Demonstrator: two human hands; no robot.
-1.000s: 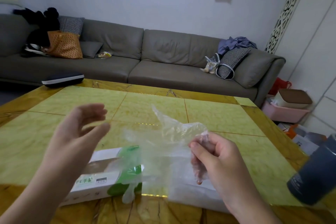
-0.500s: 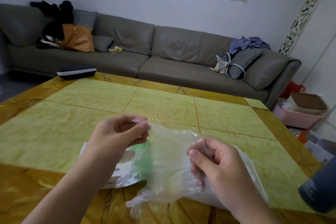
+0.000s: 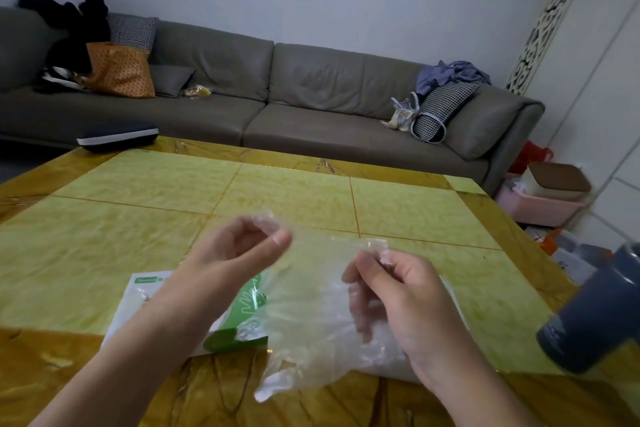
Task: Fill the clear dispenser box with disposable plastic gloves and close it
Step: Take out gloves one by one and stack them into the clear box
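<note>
A clear disposable plastic glove [image 3: 311, 291] hangs stretched between my two hands above the table, its fingers dangling toward the near edge. My left hand [image 3: 239, 250] pinches the glove's cuff on the left. My right hand [image 3: 391, 291] pinches the cuff on the right. Under the glove lies a white and green glove packet [image 3: 228, 336], flat on the table and partly covered by my left forearm. A pale clear shape [image 3: 388, 362] lies beneath my right hand; I cannot tell whether it is the dispenser box.
The yellow-green tiled table [image 3: 311, 198] with amber borders stretches ahead. A dark blue cup [image 3: 592, 315] stands at the right edge. A dark case [image 3: 117, 135] sits at the far left corner. A grey sofa [image 3: 311, 97] runs behind, bins on the floor at right.
My left hand came in from the left and took hold of the glove's cuff. Both hands then pulled apart, spreading the glove open between them.
</note>
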